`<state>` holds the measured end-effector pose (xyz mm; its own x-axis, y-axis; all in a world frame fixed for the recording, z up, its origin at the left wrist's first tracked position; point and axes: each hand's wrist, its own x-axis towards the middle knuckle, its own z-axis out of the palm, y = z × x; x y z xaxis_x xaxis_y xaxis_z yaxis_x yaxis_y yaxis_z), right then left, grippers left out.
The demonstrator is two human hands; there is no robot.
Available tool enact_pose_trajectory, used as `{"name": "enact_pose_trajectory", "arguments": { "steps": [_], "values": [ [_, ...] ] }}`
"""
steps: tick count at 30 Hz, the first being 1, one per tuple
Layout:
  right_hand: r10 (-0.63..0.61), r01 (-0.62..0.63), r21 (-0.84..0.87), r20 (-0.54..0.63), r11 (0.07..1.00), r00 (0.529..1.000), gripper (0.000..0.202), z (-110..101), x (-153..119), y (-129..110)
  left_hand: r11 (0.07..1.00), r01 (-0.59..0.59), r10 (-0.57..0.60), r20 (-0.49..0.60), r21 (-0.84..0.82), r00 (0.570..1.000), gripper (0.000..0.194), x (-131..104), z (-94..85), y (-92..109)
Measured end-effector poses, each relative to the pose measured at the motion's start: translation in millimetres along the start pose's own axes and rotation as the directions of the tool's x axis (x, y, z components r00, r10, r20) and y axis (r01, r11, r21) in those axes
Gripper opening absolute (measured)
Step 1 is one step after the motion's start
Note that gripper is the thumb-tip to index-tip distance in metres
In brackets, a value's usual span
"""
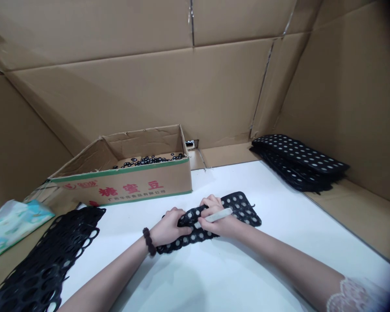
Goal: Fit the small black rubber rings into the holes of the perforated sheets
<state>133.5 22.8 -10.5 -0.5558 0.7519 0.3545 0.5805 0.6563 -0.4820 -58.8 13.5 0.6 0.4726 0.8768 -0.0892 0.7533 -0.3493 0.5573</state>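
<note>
Black holed sheet [243, 206] is lying mid-tabletop [169, 277], left hand [169, 227] pinching its left part, right hand [225, 225] wrapped round a white pen-like tool [223, 214] over it. Cardboard box [177, 177] with little black rings [149, 160] far left, more holed sheets [292, 158] piled far right, black mesh [45, 260] near left.

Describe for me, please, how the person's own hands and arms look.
The left hand is ungloved, with a dark, bumpy band around its wrist. The right hand is also ungloved; a pale sleeve with a scalloped, lacy edge shows farther up that arm.
</note>
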Motion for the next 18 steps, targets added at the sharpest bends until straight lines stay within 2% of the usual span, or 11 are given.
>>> {"name": "enact_pose_trajectory", "arguments": {
  "steps": [5,15,18],
  "values": [
    [0.004,-0.004,0.003,0.017,1.0,1.0,0.03,2,0,0,1.0,0.026,-0.026,-0.005,0.012,1.0,0.022,0,0.9,0],
    [0.02,-0.031,-0.126,-0.082,0.992,0.996,0.026,11,-3,-6,0.998,0.05,-0.052,-0.031,-0.037,0.998,0.016,-3,2.6,4],
    [0.049,-0.053,-0.091,-0.047,0.994,0.998,0.027,9,0,-3,0.995,0.074,-0.074,-0.005,-0.06,0.997,0.019,-4,1.8,5]
  ]
}}
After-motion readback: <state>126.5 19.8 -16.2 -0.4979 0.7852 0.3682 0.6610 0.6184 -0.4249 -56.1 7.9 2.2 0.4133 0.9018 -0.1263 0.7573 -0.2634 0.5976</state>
